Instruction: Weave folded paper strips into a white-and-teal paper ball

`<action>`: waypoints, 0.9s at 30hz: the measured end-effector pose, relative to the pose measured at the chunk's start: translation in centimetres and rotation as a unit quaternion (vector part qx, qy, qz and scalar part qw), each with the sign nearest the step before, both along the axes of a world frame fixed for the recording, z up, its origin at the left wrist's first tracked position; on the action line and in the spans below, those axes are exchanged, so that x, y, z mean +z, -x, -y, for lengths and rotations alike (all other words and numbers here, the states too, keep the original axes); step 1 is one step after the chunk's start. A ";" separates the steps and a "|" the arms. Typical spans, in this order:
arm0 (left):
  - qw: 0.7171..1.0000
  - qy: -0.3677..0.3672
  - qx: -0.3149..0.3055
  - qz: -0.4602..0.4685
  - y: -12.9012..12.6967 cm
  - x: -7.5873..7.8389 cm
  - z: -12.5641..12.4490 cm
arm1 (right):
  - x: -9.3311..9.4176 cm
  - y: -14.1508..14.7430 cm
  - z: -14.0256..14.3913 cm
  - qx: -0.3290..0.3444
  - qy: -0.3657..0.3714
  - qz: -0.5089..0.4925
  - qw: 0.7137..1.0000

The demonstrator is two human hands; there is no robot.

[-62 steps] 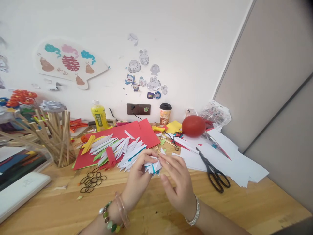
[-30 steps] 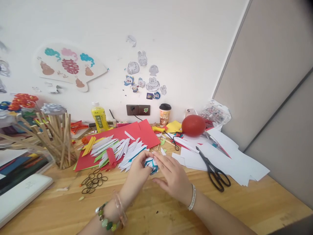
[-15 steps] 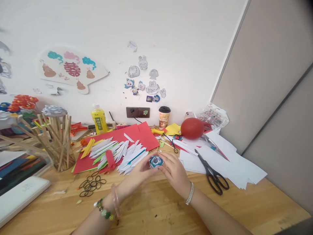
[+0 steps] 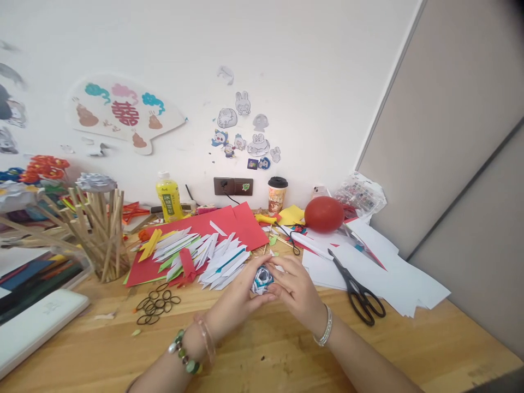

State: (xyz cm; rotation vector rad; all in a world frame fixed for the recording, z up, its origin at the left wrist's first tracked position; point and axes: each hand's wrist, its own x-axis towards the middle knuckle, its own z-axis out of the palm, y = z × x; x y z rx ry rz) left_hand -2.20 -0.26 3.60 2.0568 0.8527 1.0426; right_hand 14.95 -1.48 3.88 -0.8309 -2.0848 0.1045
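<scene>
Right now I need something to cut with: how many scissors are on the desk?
2. Large black scissors lie on the white paper to the right of the hands; a small black pair lies behind the hands. Others may be hidden under paper.

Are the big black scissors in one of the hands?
No, the black scissors lie on the white paper sheets, while the left hand and right hand both hold a small blue-and-white paper ball.
</scene>
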 end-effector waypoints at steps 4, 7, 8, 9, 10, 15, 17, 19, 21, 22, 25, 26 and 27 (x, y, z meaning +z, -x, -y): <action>0.997 0.060 -0.007 0.053 -0.1 0.8 0.1 | 0.7 -0.6 -0.4 0.041 0.060 -0.049 0.996; 0.993 0.098 -0.016 0.060 -0.5 1.4 0.5 | 0.8 -0.5 -0.3 0.049 0.115 -0.112 0.986; 0.993 0.105 -0.015 0.055 -0.6 1.6 0.6 | 0.9 -0.4 -0.3 0.049 0.132 -0.131 0.981; 0.993 0.109 -0.011 0.048 -0.7 1.7 0.8 | 0.8 -0.3 -0.2 0.048 0.148 -0.145 0.977; 0.993 0.110 -0.008 0.041 -0.8 1.9 0.9 | 0.8 -0.2 -0.2 0.046 0.161 -0.155 0.974; 0.991 0.122 -0.023 0.043 -0.8 2.2 0.9 | 0.5 0.0 -0.3 0.060 0.212 -0.185 0.958; 0.988 0.135 -0.035 0.063 -0.7 2.1 0.9 | 0.5 -0.1 -0.3 0.083 0.228 -0.190 0.951; 0.986 0.140 -0.043 0.079 -0.7 2.1 0.9 | 0.6 -0.1 -0.3 0.111 0.243 -0.196 0.944; 0.985 0.145 -0.047 0.077 -0.7 2.1 1.0 | 0.5 0.0 -0.3 0.136 0.262 -0.212 0.932; 0.985 0.151 -0.051 0.067 -0.7 2.1 1.0 | 0.5 0.1 -0.3 0.145 0.275 -0.223 0.924; 0.980 0.182 -0.068 0.046 -0.6 2.1 1.1 | 0.3 0.2 -0.3 0.161 0.311 -0.249 0.903; 0.977 0.195 -0.076 0.049 -0.6 2.1 1.1 | 0.3 0.1 -0.4 0.168 0.324 -0.254 0.896; 0.973 0.205 -0.083 0.060 -0.5 2.0 1.1 | 0.3 0.0 -0.5 0.175 0.335 -0.259 0.889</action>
